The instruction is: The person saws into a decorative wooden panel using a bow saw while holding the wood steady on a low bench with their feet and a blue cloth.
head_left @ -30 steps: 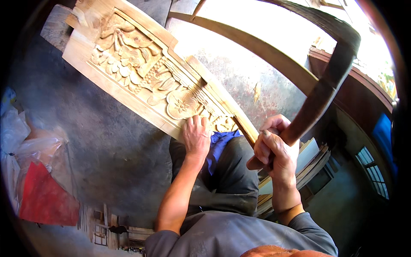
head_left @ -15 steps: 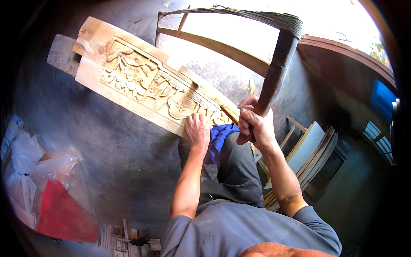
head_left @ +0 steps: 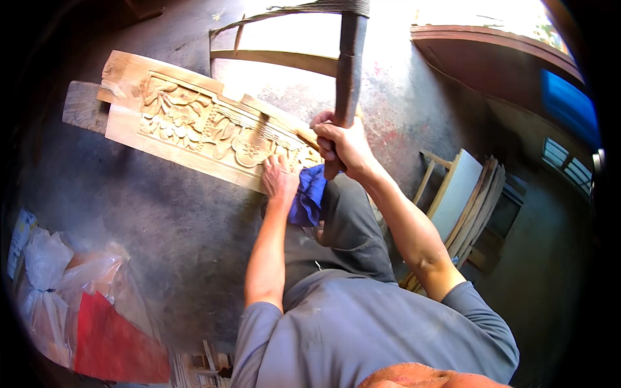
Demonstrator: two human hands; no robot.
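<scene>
A long pale wooden board carved in relief with flowers and leaves slants from upper left down to my knees. My left hand rests on its lower edge beside a carved flower, fingers spread over the wood. In my right hand is the dark upright handle of a wooden frame saw, held above the board's right end. The saw's twisted cord runs along its top, and a wooden crossbar lies below the cord. I cannot make out the blade. A blue cloth lies over my knee under the board.
A darker wood block shows under the board's far left end. Clear plastic bags and a red sheet lie at lower left. To the right, several planks and panels lean in a stack. A blue panel stands farther right.
My right hand and the frame saw have shifted left in view, and the saw handle now stands more upright. My left hand remains on the carved board. The whole view has shifted somewhat.
</scene>
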